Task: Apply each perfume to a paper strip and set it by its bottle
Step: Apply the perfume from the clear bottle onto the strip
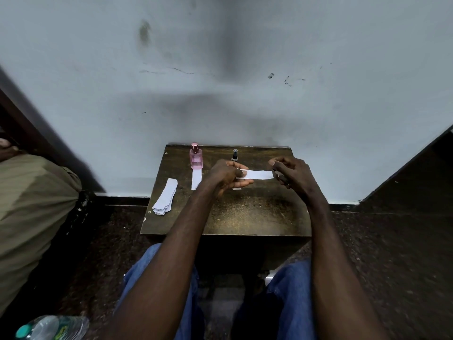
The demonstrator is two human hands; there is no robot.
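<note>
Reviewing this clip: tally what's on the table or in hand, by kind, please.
Bottles on the table: 2, pink bottle, small dark bottle
Single paper strips: 2, one by the pink bottle, one held
Strip stacks: 1
Total: 5

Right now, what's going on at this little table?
A person sits at a small dark table, the left hand holding a paper strip flat by one end. The right hand is at the other end, closed on a small dark object I can't identify. One strip already lies in front of the pink bottle. A small dark bottle stands capped, and spare strips sit at the left.
</note>
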